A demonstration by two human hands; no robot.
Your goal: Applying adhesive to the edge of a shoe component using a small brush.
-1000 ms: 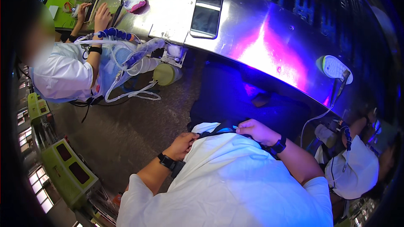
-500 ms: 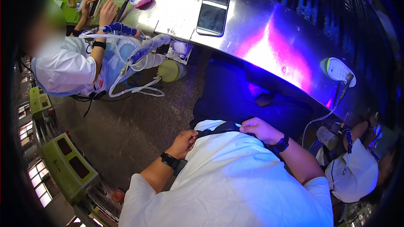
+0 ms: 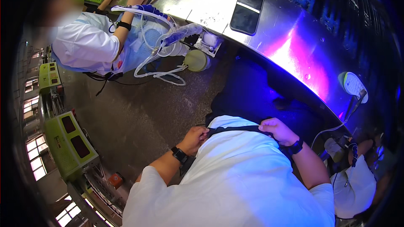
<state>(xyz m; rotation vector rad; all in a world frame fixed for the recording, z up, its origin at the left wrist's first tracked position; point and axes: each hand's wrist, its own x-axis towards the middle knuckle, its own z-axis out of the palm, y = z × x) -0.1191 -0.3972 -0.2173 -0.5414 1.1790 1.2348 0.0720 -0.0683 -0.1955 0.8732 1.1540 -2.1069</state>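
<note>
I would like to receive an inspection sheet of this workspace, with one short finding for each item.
Surface: metal bench, lit by pink-purple glare.
Job's things: black band stretched across the white shirt near its hem.
Clutter: dark phone lying flat; white sole-like piece near the bench's right end.
Hands: left hand and right hand each grip the band, apart from each other.
Cables: white tubes beside the co-worker; thin pale cable curving at the bench's right end.
Surroundings: co-worker at left; green machine at lower left.
</note>
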